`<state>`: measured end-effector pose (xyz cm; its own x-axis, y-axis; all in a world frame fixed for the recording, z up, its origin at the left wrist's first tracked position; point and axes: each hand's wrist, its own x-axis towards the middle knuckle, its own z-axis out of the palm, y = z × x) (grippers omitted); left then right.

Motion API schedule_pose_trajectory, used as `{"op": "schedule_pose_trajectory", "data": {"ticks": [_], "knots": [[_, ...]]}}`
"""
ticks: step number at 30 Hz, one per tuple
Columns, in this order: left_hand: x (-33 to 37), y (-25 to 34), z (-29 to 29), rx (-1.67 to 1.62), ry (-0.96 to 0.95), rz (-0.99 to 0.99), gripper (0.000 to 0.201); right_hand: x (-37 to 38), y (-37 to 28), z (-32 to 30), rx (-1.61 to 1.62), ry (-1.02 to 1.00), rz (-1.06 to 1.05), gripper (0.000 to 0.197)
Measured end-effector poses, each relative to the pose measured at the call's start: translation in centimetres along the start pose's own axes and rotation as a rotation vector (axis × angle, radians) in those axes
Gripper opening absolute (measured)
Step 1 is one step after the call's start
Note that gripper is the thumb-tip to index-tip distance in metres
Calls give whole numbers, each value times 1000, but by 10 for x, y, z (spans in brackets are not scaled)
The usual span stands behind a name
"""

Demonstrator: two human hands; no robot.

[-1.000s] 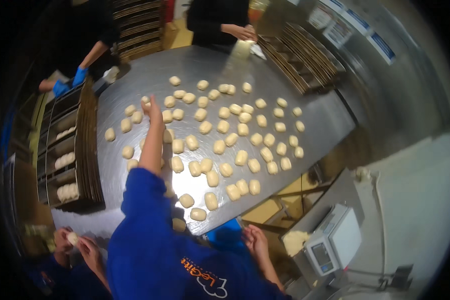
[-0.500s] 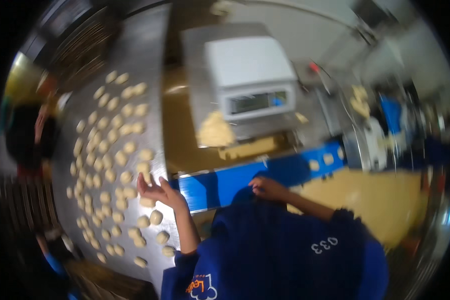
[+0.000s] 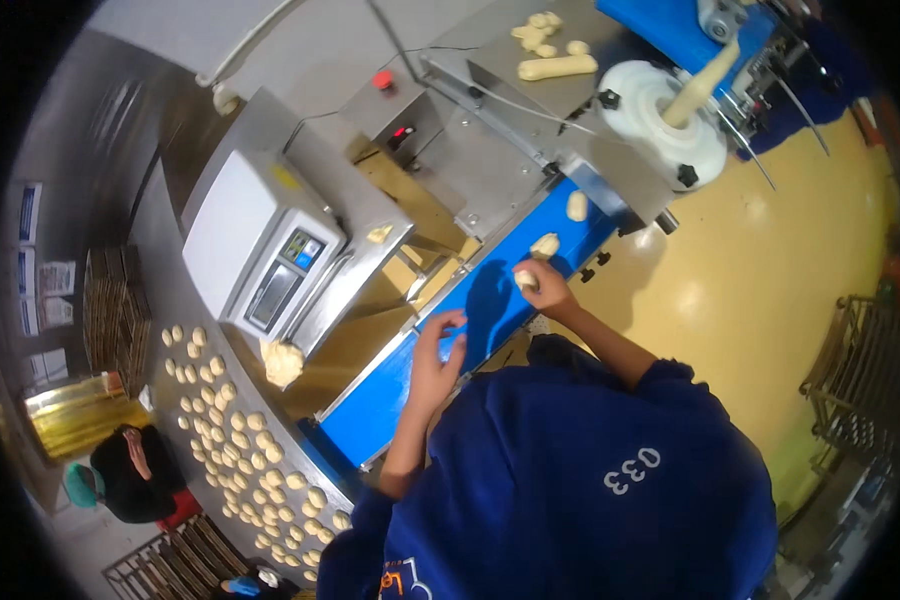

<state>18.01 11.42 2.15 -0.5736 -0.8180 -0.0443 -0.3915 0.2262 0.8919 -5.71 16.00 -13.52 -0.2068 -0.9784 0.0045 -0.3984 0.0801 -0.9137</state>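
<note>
My right hand (image 3: pixel 550 292) is closed on a small pale dough piece (image 3: pixel 526 280) above the blue conveyor belt (image 3: pixel 375 405). Just beyond it on the belt lies another dough piece (image 3: pixel 544 246), and a further dough piece (image 3: pixel 577 206) sits by the metal outlet at the far end. Over the nearer part of the belt, my left hand (image 3: pixel 434 362) has its fingers apart and holds nothing. Many dough balls (image 3: pixel 238 440) are spread across the metal table (image 3: pixel 315 455) at the left.
A white scale (image 3: pixel 260 235) stands on a metal stand left of the belt, with a dough lump (image 3: pixel 282 362) at its corner. Far right, a machine with a white round funnel (image 3: pixel 625 105) takes in a dough strand (image 3: pixel 705 88). Another person (image 3: pixel 135 475) is beyond the table.
My view has swung right toward the belt. My left hand has moved from the dough balls on the table to over the belt. My right hand has reached up the belt and grips a dough piece.
</note>
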Motion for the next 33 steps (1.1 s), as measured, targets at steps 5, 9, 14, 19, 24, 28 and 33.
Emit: {"op": "schedule_pose_trajectory", "data": {"ticks": [5, 9, 14, 19, 24, 28, 33], "knots": [[92, -16, 111, 365, -178, 63, 42, 0, 9, -68, 1095, 168, 669, 38], [132, -33, 180, 747, -160, 144, 48, 28, 23, -83, 330, 409, 577, 44], [142, -63, 164, 450, -158, -20, 37, 59, 32, -60, -231, 673, 398, 58], [120, 40, 16, 57, 351, -143, 32, 65, 9, -61, -339, 453, 386, 65], [117, 90, -189, 676, 852, 146, 45, 77, 18, -55, -347, 366, 427, 44], [136, 79, -231, 1309, 719, -141, 59, 83, 36, -50, 162, 263, 468, 33], [151, 50, -80, 554, 528, 71, 47, 25, 9, -75, 1388, -16, 772, 25]]}}
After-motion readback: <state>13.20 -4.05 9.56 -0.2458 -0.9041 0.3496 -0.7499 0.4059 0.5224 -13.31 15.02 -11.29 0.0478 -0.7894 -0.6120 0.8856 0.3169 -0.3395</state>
